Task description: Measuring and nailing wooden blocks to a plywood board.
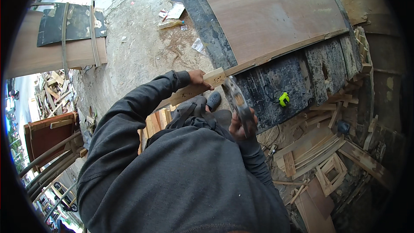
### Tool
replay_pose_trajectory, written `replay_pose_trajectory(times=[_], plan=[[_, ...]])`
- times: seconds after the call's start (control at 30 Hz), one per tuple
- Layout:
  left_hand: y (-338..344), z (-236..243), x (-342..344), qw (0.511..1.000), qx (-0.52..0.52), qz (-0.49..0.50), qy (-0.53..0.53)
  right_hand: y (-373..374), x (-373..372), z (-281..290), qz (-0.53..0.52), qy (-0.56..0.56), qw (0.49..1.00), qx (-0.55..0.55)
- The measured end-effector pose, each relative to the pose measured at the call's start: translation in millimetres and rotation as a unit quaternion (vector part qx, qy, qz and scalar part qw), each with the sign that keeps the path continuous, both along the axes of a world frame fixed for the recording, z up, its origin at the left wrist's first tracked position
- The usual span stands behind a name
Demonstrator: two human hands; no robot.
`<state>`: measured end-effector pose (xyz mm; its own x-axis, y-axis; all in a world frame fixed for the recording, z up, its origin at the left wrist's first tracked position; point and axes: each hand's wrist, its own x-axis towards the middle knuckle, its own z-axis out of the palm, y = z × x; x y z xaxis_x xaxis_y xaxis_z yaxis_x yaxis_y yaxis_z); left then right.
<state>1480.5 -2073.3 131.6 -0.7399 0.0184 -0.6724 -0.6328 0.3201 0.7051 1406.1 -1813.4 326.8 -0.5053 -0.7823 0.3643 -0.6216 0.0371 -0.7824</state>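
Note:
My left hand (198,79) is closed around a pale wooden board (185,94), its thumb over the edge. The board slants up from beside my lap, and small dark holes dot its far end. That end meets a thin wooden strip (284,51) along the edge of a large plywood sheet (276,13). My right hand (238,128) is wrapped round a long grey metal hand tool (242,103) with a tan patch along its middle; its exact kind is unclear. The tool's far tip is close to the board's end; whether they touch cannot be told.
Right of the tool, a bright green tape measure (283,99) lies on a dark, stained work surface (267,82). Wood offcuts (310,159) and a small wooden frame (331,174) litter the lower right. At left stands a strapped panel stack (71,28). My shoe (213,100) shows below the board.

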Motion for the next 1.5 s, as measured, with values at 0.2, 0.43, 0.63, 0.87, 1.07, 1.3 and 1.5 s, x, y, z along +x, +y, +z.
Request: replay_pose_trajectory(times=[0.2,0.43,0.63,0.87,1.07,1.3,1.5], plan=[[1.2,-11.5,3.1,1.0,0.024,0.014,0.014,17.9,-5.3,-100.0,0.035,-0.081,0.98,0.18],[0.4,-15.9,2.4,0.999,-0.021,-0.005,0.023,-1.7,-7.0,-25.7,-0.041,0.02,0.988,0.144],[-5.7,-45.2,9.2,0.998,0.017,-0.01,0.064,-2.2,-5.1,-17.4,0.06,0.039,0.996,-0.056],[2.9,-7.9,4.1,1.0,0.016,0.022,-0.003,1.6,-2.9,-53.0,-0.094,0.025,0.952,0.29],[-3.4,-2.8,10.1,0.997,0.062,0.037,-0.015,3.4,-6.1,-56.6,-0.076,-0.046,0.963,0.256],[-24.1,-17.4,100.0,0.944,0.198,0.214,-0.155,25.8,3.9,-66.3,-0.019,-0.049,0.978,0.203],[-25.7,-16.4,156.6,0.907,0.285,0.269,-0.154,21.0,10.5,-69.2,0.031,-0.066,0.979,0.188]])
